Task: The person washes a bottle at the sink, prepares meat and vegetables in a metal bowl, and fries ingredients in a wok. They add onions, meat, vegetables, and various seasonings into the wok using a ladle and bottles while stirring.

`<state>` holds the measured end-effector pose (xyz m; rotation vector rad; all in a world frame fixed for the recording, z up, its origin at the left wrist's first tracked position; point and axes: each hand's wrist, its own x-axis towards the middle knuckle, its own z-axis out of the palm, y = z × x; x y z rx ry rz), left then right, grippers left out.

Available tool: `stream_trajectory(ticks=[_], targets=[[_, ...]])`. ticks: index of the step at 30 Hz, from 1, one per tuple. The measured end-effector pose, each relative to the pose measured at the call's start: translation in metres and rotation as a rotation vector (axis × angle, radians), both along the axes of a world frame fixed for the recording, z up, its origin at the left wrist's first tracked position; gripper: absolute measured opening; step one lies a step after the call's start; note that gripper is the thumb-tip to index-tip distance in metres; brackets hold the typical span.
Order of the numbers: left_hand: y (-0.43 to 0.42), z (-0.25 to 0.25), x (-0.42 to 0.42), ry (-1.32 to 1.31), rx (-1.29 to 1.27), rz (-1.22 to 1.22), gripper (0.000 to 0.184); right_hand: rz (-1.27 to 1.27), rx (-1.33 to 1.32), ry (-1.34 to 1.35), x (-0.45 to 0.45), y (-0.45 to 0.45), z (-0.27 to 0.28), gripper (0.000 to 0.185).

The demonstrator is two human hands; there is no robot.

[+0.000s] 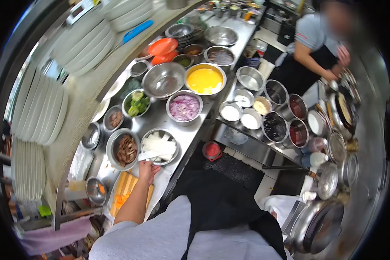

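White plates [41, 108] on a shelf [77, 113].

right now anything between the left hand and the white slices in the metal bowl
Only the near rim of the metal bowl and the flat white item in the left hand; nothing else shows before the white slices.

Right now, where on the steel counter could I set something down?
The bare patch of steel counter lies between the green vegetables, the chopped purple onion and the white pieces. A narrower strip runs along the edge beside the onion and white pieces. It's crowded around the yellow liquid, and by the left hand, near the cutting board.
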<state>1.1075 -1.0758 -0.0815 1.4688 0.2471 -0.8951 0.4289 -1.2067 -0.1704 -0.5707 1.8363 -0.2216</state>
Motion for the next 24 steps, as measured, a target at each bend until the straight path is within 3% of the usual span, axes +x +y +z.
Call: stream_trajectory(ticks=[1, 4, 7, 9, 10, 11, 12, 13, 14, 15, 16, 19, 21, 22, 23, 24], targets=[[-0.005, 0.001, -0.006, -0.005, -0.017, -0.04, 0.028, 0.139, -0.025, 0.102, 0.022, -0.001, 0.037, 0.013], [-0.011, -0.002, -0.016, -0.052, -0.026, -0.064, 0.034, 0.194, -0.055, 0.062, 0.003, 0.021, 0.032, 0.013], [-0.017, -0.019, -0.011, -0.167, 0.094, -0.089, 0.042, 0.137, -0.07, 0.029, -0.014, 0.046, 0.035, 0.015], [-0.015, -0.016, -0.021, -0.336, 0.172, -0.072, 0.037, 0.008, -0.058, -0.058, -0.044, 0.069, 0.004, 0.026], [-0.004, -0.029, -0.016, -0.413, 0.142, -0.197, 0.03, -0.117, -0.084, -0.161, -0.067, 0.076, -0.026, 0.031], [0.011, -0.044, -0.004, -0.46, 0.316, -0.383, 0.028, -0.279, -0.123, -0.26, -0.087, 0.102, -0.042, 0.036], [0.015, -0.067, 0.01, -0.498, 0.121, -0.524, 0.036, -0.23, -0.144, -0.214, -0.093, 0.112, -0.032, 0.044], [-0.006, -0.031, -0.031, -0.671, -0.213, -0.559, 0.044, -0.49, -0.26, -0.311, -0.096, 0.125, -0.032, 0.048], [-0.02, 0.003, -0.081, -0.806, -0.34, -0.693, 0.047, -0.386, -0.3, -0.26, -0.114, 0.14, -0.05, 0.048], [-0.049, 0.016, -0.11, -0.863, -0.425, -0.825, 0.049, -0.46, -0.323, -0.345, -0.12, 0.148, -0.031, 0.042], [-0.076, 0.029, -0.14, -0.909, -0.52, -0.952, 0.052, -0.351, -0.309, -0.302, -0.129, 0.156, -0.004, 0.037], [-0.127, 0.057, -0.209, -0.607, 0.004, -1.154, 0.049, -0.449, -0.352, -0.322, -0.152, 0.186, 0.049, 0.028], [-0.164, 0.053, -0.25, -0.507, -0.026, -1.246, 0.051, -0.466, -0.415, -0.296, -0.161, 0.214, 0.047, 0.023], [-0.196, 0.043, -0.285, -0.488, -0.259, -1.316, 0.053, -0.472, -0.428, -0.299, -0.168, 0.226, 0.044, 0.023], [-0.22, 0.062, -0.34, -0.448, -0.316, -1.397, 0.053, -0.509, -0.427, -0.351, -0.172, 0.236, 0.043, 0.022], [-0.255, 0.05, -0.367, -0.489, -0.292, -1.464, 0.053, -0.541, -0.42, -0.408, -0.171, 0.244, 0.04, 0.022]])
